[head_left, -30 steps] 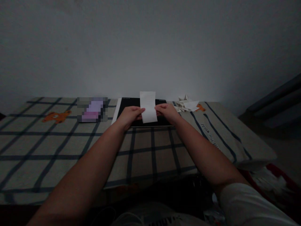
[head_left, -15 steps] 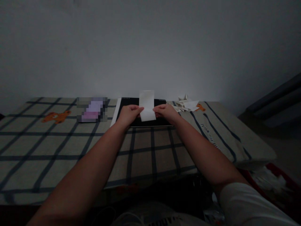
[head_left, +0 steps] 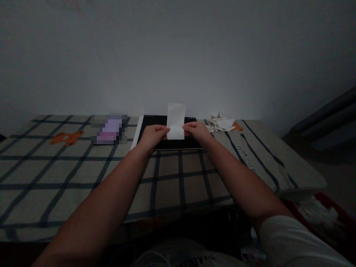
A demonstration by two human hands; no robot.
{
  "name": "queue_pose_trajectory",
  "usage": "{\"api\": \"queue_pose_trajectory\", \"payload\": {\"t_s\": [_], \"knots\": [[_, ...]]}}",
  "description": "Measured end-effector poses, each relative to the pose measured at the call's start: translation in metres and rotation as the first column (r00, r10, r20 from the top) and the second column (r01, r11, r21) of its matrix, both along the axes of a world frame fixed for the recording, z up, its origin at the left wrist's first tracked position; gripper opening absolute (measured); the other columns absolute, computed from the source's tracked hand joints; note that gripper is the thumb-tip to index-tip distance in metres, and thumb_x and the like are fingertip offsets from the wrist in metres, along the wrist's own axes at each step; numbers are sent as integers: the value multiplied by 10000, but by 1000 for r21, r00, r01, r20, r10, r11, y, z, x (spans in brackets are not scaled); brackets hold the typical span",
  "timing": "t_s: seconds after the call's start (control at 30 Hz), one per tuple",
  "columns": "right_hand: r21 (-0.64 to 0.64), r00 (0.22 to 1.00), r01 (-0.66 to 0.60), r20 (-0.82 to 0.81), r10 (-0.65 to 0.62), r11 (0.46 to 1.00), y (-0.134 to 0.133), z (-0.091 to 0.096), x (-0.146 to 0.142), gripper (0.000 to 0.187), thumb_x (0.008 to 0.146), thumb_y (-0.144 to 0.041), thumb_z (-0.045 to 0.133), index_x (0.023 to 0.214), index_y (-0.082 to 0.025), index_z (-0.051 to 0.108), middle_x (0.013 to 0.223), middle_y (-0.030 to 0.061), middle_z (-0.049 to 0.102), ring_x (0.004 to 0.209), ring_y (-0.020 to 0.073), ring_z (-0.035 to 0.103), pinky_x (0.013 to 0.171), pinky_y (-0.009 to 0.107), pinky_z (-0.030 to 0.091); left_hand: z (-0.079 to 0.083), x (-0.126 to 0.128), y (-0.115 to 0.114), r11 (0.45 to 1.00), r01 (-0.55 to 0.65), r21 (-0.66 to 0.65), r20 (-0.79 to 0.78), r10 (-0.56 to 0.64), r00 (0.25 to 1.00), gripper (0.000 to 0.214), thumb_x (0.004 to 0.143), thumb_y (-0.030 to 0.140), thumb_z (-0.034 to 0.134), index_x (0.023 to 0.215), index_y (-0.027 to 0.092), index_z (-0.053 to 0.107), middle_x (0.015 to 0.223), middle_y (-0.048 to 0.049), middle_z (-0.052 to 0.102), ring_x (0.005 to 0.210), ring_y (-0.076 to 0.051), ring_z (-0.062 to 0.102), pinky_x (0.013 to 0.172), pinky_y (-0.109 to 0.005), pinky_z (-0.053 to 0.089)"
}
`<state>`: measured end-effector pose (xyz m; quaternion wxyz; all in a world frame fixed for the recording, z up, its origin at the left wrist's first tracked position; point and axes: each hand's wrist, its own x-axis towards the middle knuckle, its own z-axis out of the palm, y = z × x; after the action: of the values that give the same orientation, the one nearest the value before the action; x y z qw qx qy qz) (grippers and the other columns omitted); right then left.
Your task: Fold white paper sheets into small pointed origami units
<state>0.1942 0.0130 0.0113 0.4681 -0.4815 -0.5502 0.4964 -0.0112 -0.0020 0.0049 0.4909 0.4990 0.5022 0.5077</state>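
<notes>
A white strip of paper [head_left: 176,115] is held up between both hands, with a crease across its lower part. My left hand [head_left: 154,135] pinches its left edge near that crease. On the opposite edge, my right hand [head_left: 198,131] has thumb and fingers closed on the paper at about the same height. Beneath the hands lies a black flat pad with a white left border [head_left: 178,145], partly hidden by hands and paper. Just right of my right hand sits a small heap of folded white paper pieces [head_left: 221,123].
A blurred phone-like device [head_left: 110,129] lies to the left on the checked tablecloth [head_left: 75,172]. A pale wall [head_left: 178,55] rises behind the table. At the lower right, a red container [head_left: 329,204] holds pale crumpled material beyond the table edge.
The paper strip has shifted slightly right and up, and its lower end now sits straighter. Both hands keep their pinch on it and have barely moved.
</notes>
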Motion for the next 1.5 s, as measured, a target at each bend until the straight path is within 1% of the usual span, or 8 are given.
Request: {"api": "queue_pose_trajectory", "payload": {"t_s": [0.2,0.4,0.6,0.8,0.93,1.07,1.23,1.5], "knots": [[30,999,40,-8,-39,999,7,-6,4,28,787,-200,734,773,-180,721,702,15,701,644,126,637,722,314,569,3,1,-2,995,53,-81,24,-52,998,53,734,172,782,721,147,736,743,-51,720,671,-123,654,747,-297,577],[28,1000,24,5,-24,999,6,-7,2,42,798,-208,725,807,-167,721,699,12,705,635,115,632,700,288,562,-2,-2,3,1000,2,-20,-14,-2,1000,51,744,194,775,738,166,734,746,-49,714,657,-129,641,710,-295,584],[33,999,-36,-6,36,999,3,-4,1,64,787,-222,747,812,-165,732,700,17,713,633,116,632,692,287,567,1,1,-2,984,169,-56,7,-169,986,165,747,301,816,754,154,742,822,-68,737,727,-147,674,763,-306,597],[-38,989,-84,-128,79,996,2,-5,-2,89,776,-207,760,839,-149,736,708,12,725,640,92,638,676,229,560,0,0,-1,998,69,16,-49,-68,997,231,692,345,855,721,148,739,747,-45,724,646,-136,647,694,-301,589],[-95,987,-139,-94,130,986,0,-6,-3,122,713,-209,824,768,-163,725,678,7,716,621,96,625,629,215,556,-3,-1,2,999,31,34,-47,-29,998,196,712,321,831,734,147,743,759,-46,731,632,-126,640,649,-271,575],[-83,994,-108,-37,105,991,-2,-3,-3,95,742,-198,795,731,-163,707,616,-8,678,565,89,585,612,222,540,-1,1,1,999,50,-8,11,-50,999,168,741,290,820,760,142,744,804,-61,742,678,-135,667,688,-272,589],[-66,996,-94,-8,94,993,-3,1,1,94,799,-181,727,719,-159,684,617,-8,651,583,90,573,648,235,526,5,2,-2,975,177,-135,120,-161,980,117,871,208,703,792,131,742,813,-78,747,718,-130,696,777,-274,597],[-37,995,-100,3,100,994,0,-2,3,161,835,-216,710,691,-158,665,617,-5,628,587,93,567,638,242,515,11,3,-6,979,143,-149,4,-144,990,182,877,141,698,695,131,706,710,-70,732,601,-104,655,710,-266,579]]}}
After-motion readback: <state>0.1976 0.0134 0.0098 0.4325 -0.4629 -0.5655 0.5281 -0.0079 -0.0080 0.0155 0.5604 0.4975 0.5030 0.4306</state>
